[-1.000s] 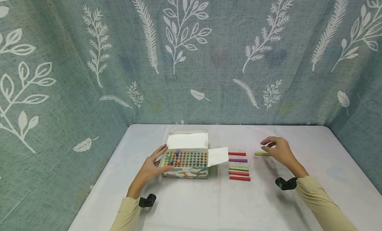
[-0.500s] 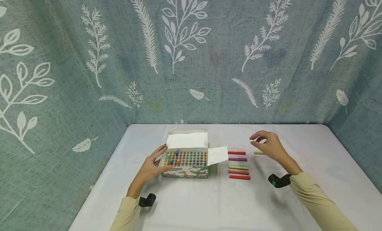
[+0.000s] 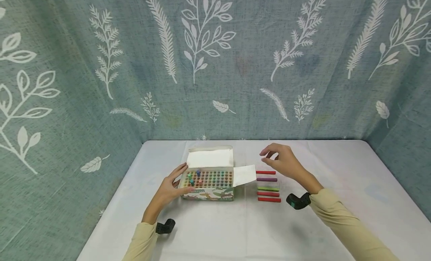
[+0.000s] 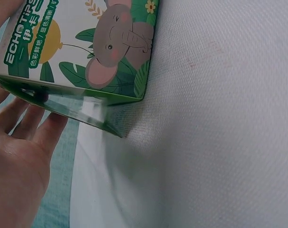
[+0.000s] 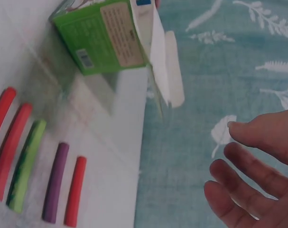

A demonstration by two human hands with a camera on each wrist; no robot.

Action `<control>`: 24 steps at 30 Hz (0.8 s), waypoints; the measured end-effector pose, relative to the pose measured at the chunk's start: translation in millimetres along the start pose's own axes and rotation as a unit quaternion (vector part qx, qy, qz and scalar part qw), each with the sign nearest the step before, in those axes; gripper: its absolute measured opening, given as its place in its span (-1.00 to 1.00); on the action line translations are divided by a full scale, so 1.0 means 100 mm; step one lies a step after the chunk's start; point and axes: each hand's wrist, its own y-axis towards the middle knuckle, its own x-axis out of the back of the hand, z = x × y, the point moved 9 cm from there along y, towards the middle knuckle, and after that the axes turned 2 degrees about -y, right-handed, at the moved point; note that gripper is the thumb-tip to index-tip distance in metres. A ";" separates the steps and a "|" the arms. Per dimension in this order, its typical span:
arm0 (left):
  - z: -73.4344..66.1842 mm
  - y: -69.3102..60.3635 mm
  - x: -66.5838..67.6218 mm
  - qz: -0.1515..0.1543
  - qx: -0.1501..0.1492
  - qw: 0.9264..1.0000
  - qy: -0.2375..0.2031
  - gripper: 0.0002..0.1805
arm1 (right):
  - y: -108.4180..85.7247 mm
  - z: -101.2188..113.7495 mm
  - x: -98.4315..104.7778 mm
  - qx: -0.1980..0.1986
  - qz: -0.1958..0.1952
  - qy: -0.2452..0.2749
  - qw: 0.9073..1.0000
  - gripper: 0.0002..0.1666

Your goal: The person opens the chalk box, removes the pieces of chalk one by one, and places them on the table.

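A printed cardboard box (image 3: pixel 207 194) stands with its lid raised on the white table. My left hand (image 3: pixel 166 191) grips its left end, thumb along the front; the left wrist view shows fingers under the end flap beside the elephant print. Inside, a few coloured sticks stand upright in a tray of round holes (image 3: pixel 215 178). My right hand (image 3: pixel 283 161) hovers right of the box, fingers bent, thumb apart, nothing between them. Nearby lie several crayon-like sticks: red (image 5: pixel 75 192), purple (image 5: pixel 55 183), green (image 5: pixel 27 166) and two more reds (image 5: pixel 11 152).
The box's white side flap (image 3: pixel 244 175) juts right toward the row of sticks. Its lid (image 3: pixel 210 158) leans back. Beyond the white table (image 3: pixel 219 231) hangs a green-grey leaf-patterned curtain (image 3: pixel 249 115), which also runs down both sides.
My right hand has moved left, away from the yellow-green stick toward the box, and now hides where that stick lay. My left hand and the box stay put.
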 end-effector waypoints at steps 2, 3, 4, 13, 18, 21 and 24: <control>0.01 0.00 0.00 0.000 0.002 1.000 0.000 -0.05 | 0.03 0.07 -0.05 0.007 0.008 0.002 1.000 -0.88; 0.02 0.00 0.00 -0.001 0.001 1.000 0.002 -0.04 | 0.05 0.11 -0.07 0.011 0.011 0.004 1.000 -0.88; 0.02 0.00 0.00 -0.001 0.002 1.000 0.004 -0.04 | 0.07 0.14 -0.10 0.016 0.014 0.004 1.000 -0.88; 0.03 0.01 0.03 -0.008 0.001 1.000 0.007 -0.05 | 0.24 0.47 -0.27 0.060 0.032 0.014 0.998 -0.87; 0.00 -0.01 0.02 -0.006 -0.008 1.000 0.001 -0.05 | 0.30 0.57 -0.41 0.077 0.045 0.012 0.996 -0.87; -0.01 -0.01 0.01 -0.003 -0.011 1.000 -0.001 -0.05 | 0.32 0.62 -0.49 0.084 0.053 0.007 0.995 -0.87; -0.01 -0.01 0.01 -0.002 -0.010 1.000 0.003 -0.05 | 0.34 0.69 -0.55 0.097 0.059 0.006 0.993 -0.87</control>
